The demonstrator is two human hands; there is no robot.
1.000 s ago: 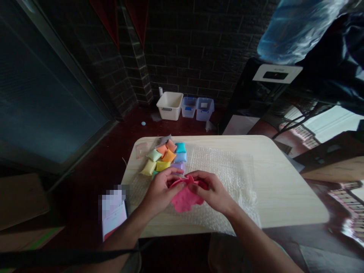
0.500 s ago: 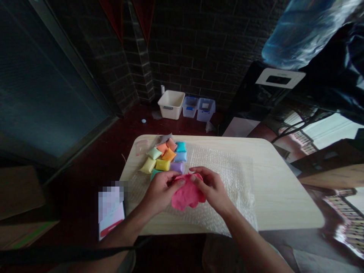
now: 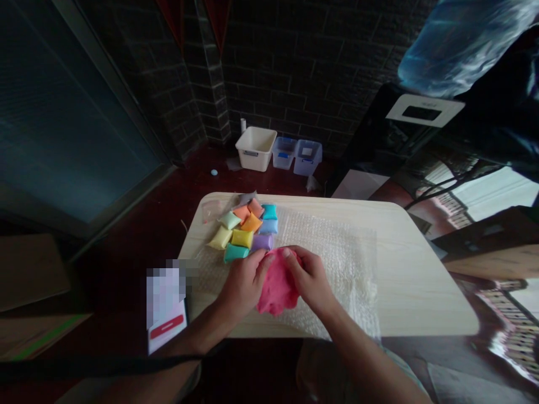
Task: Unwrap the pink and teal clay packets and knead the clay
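A flattened, uneven sheet of pinkish-red modelling clay (image 3: 278, 283) hangs between my two hands, over the near part of the table. My left hand (image 3: 245, 280) pinches its upper left edge, thumb on the front. On the other side my right hand (image 3: 310, 275) grips the upper right edge, its thumb pressed on the clay's face. The fingers behind the sheet are hidden. Just beyond my left hand lie several small pillow-shaped packets, among them a green packet (image 3: 236, 252), a purple packet (image 3: 261, 242) and a yellow packet (image 3: 242, 238).
Bubble wrap (image 3: 345, 264) covers the middle of the pale wooden table (image 3: 425, 269). A clear bag (image 3: 211, 210) lies at the far left corner. A lit phone screen (image 3: 166, 320) shows left of the table. Beyond, a cream bin (image 3: 256, 151) and clear boxes (image 3: 306, 160) stand on the floor.
Both hands have shifted their hold, and the clay sheet now hangs narrower and longer. The green packet shows more fully beside my left hand. The view has tilted slightly.
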